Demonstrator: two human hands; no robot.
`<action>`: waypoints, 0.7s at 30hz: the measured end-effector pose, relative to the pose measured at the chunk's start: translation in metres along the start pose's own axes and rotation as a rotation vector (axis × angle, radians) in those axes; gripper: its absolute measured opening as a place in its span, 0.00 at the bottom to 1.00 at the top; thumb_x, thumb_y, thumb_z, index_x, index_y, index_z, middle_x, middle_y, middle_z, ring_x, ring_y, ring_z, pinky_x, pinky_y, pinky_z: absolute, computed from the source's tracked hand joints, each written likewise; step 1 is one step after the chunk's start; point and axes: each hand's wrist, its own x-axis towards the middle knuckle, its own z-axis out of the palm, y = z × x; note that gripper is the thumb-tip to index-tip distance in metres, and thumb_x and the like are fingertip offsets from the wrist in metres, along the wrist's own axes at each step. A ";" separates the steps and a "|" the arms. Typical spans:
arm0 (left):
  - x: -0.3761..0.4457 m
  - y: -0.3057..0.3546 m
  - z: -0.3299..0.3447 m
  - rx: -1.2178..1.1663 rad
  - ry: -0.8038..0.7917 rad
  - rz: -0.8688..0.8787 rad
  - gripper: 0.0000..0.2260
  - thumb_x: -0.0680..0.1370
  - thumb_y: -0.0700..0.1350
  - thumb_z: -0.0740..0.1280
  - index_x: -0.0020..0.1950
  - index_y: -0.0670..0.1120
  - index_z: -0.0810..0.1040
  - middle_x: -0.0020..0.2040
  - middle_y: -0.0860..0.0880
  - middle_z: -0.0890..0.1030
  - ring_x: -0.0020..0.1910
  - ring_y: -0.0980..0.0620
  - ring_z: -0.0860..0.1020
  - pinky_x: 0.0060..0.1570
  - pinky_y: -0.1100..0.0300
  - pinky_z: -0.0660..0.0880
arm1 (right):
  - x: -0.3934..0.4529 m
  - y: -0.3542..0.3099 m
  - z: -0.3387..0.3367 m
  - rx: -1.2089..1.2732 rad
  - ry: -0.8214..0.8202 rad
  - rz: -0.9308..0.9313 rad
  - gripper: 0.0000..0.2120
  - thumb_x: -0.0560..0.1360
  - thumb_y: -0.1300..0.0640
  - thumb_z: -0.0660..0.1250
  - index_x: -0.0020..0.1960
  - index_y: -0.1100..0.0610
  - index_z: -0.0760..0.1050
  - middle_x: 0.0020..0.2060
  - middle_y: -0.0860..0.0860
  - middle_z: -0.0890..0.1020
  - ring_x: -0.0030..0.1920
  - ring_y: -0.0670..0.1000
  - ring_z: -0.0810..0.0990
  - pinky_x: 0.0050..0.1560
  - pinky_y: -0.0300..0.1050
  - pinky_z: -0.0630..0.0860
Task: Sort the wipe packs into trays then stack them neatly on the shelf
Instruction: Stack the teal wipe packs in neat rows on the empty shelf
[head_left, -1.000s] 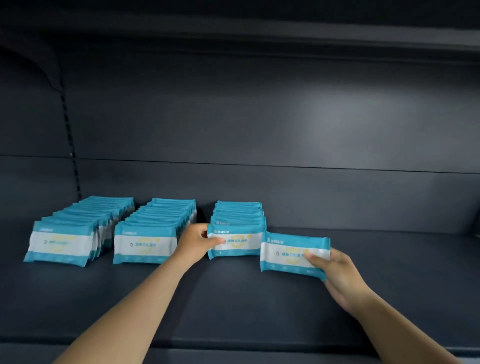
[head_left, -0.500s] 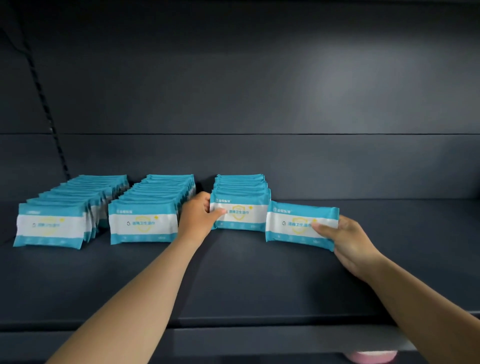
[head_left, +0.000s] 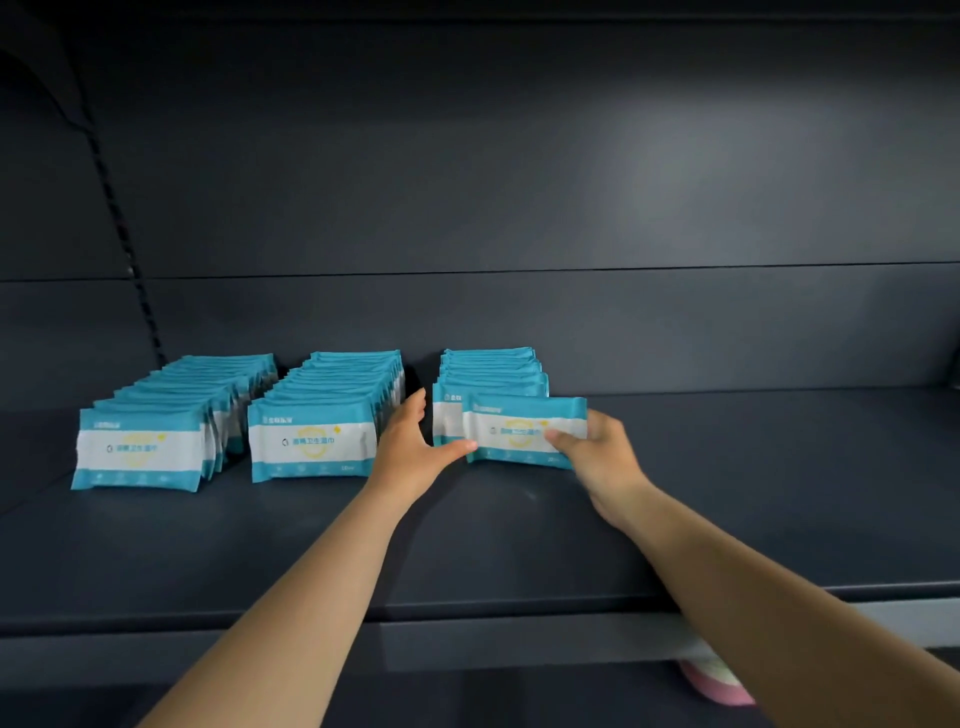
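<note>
Nearest me, both forearms reach up over the shelf (head_left: 519, 545) lip; something pink (head_left: 714, 683) shows below it at 5 o'clock. My right hand (head_left: 597, 457) pinches the loose pack (head_left: 524, 431) at its right end, thumb across the face. A second ago that pack stood beside the third row (head_left: 491, 374), off at its 3 o'clock; now it overlaps the row's front pack, so it has slid left into line. My left hand (head_left: 415, 452) has fingers fairly straight, thumb tip touching the pack's lower left corner, palm against the row's left side, steadying rather than gripping. At 9 o'clock the middle row (head_left: 322, 415) and far-left row (head_left: 156, 431) stand upright and full, unchanged. No trays visible. Judgement: the third row is shorter, so shelving is partway; next, press the pack flush and square.
</note>
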 end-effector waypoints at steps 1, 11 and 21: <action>0.001 -0.002 0.001 0.005 -0.003 -0.009 0.44 0.69 0.48 0.76 0.77 0.49 0.54 0.75 0.48 0.62 0.73 0.50 0.62 0.71 0.53 0.62 | 0.002 0.000 0.010 -0.033 -0.023 -0.018 0.10 0.75 0.67 0.66 0.53 0.56 0.78 0.48 0.52 0.84 0.51 0.52 0.82 0.57 0.48 0.77; 0.013 -0.003 0.008 0.225 -0.118 0.027 0.36 0.73 0.44 0.72 0.75 0.50 0.55 0.68 0.54 0.70 0.67 0.52 0.69 0.57 0.64 0.65 | 0.019 0.003 0.020 -0.483 0.023 -0.091 0.33 0.66 0.62 0.76 0.66 0.54 0.65 0.60 0.48 0.68 0.64 0.49 0.68 0.66 0.45 0.68; 0.020 0.000 0.019 0.375 -0.037 0.032 0.23 0.73 0.45 0.72 0.61 0.43 0.64 0.62 0.48 0.74 0.59 0.50 0.74 0.49 0.62 0.68 | 0.031 0.007 0.019 -0.506 -0.021 -0.055 0.26 0.68 0.63 0.74 0.62 0.53 0.70 0.58 0.50 0.76 0.60 0.50 0.75 0.60 0.46 0.74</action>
